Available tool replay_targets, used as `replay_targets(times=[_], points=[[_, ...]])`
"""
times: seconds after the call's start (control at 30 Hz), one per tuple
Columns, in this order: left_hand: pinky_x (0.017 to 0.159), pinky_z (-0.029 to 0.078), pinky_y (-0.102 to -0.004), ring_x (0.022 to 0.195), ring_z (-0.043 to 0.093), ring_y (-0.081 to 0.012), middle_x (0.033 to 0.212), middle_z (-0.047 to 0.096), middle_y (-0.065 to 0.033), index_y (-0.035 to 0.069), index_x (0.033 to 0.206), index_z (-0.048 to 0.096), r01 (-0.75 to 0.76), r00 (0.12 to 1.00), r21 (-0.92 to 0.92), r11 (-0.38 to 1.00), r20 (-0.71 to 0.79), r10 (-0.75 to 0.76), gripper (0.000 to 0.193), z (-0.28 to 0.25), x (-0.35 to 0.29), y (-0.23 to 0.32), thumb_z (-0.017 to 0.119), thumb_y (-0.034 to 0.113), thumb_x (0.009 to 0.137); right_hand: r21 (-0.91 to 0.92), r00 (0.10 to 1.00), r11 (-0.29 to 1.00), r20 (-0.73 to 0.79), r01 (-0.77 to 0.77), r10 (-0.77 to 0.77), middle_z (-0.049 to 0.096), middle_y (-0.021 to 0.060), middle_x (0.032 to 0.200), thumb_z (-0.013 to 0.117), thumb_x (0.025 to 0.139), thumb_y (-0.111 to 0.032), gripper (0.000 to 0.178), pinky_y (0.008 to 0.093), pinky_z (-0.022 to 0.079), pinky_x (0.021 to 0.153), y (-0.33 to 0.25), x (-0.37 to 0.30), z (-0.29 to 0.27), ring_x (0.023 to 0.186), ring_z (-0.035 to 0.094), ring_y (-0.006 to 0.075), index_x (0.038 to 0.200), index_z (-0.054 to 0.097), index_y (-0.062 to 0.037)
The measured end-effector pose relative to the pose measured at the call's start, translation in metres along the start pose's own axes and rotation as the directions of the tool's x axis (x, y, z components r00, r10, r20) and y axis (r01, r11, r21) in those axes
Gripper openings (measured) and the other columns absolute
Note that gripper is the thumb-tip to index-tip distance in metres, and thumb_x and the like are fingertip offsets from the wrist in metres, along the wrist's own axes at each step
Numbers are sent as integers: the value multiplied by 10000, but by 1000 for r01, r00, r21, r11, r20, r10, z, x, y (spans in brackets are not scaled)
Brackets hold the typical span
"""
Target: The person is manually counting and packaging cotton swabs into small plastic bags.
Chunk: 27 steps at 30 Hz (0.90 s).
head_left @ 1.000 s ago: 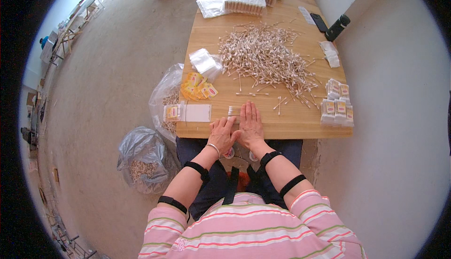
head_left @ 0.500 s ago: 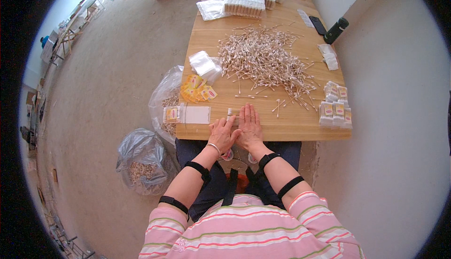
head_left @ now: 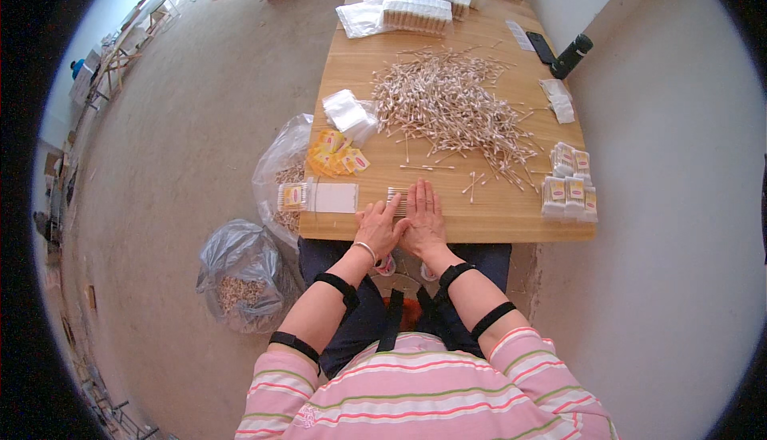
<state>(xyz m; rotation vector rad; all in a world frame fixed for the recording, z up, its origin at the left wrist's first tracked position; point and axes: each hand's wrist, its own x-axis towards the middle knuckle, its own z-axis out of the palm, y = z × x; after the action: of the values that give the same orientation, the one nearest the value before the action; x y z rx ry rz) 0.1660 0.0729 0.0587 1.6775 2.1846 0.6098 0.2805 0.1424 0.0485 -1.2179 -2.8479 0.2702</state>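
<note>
A small row of cotton swabs [head_left: 394, 194] lies side by side near the table's front edge, partly covered by my hands. My right hand [head_left: 423, 220] rests flat over its right part, fingers stretched forward and close together. From the left, my left hand [head_left: 379, 226] reaches a straight index finger onto the row; its thumb points toward the right hand and touches or nearly touches it. To the left are a filled swab packet [head_left: 292, 197] and a blank white card [head_left: 337, 198]. Beyond my hands spreads a large heap of loose cotton swabs [head_left: 447, 97].
Yellow labels [head_left: 334, 154] and clear bags [head_left: 345, 111] lie at the left edge. Finished packets [head_left: 574, 188] are stacked at the right, a dark bottle [head_left: 571, 56] and phone [head_left: 541, 48] farther back. Bundled packs [head_left: 415, 13] stand at the far end. Swab-filled bags [head_left: 244, 268] sit on the floor.
Both hands stay in almost the same place on the row of swabs. The whole view has shifted very slightly; nothing has been picked up or let go.
</note>
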Motion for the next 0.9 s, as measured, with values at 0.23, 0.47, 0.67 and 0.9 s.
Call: replay_targets(times=[0.23,0.47,0.67,0.9], points=[[877,329,-464,1015,501,-318,1076,560,-138,144,1379,368,39,998,0,999,42,-39,603,-3,4,4,528,422,868,18,999,1000,-32,5,-4,64,233,1503,449,832,-367,792,447,28,1139,1,0,4,1408,28,349,1420,137,63],[925,318,-538,1073,504,-329,1129,568,-143,144,1384,353,95,989,8,995,115,-95,597,-6,10,5,500,431,882,17,999,1000,-51,5,-4,71,226,1503,453,835,-369,799,444,34,1136,2,0,6,1409,32,344,1420,124,65],[905,333,-546,1059,522,-333,1125,581,-123,140,1385,328,108,986,14,994,129,-109,593,4,12,-6,563,279,860,22,995,1000,-95,7,-5,91,230,1498,474,827,-359,789,445,63,1137,-2,0,6,1403,68,353,1409,151,66],[826,367,-524,982,569,-346,1030,618,-161,113,1409,262,166,961,79,983,209,-179,670,-9,21,5,591,206,833,87,992,996,-123,21,-10,133,245,1481,489,821,-360,787,457,78,1136,0,-1,5,1397,99,356,1398,172,73]])
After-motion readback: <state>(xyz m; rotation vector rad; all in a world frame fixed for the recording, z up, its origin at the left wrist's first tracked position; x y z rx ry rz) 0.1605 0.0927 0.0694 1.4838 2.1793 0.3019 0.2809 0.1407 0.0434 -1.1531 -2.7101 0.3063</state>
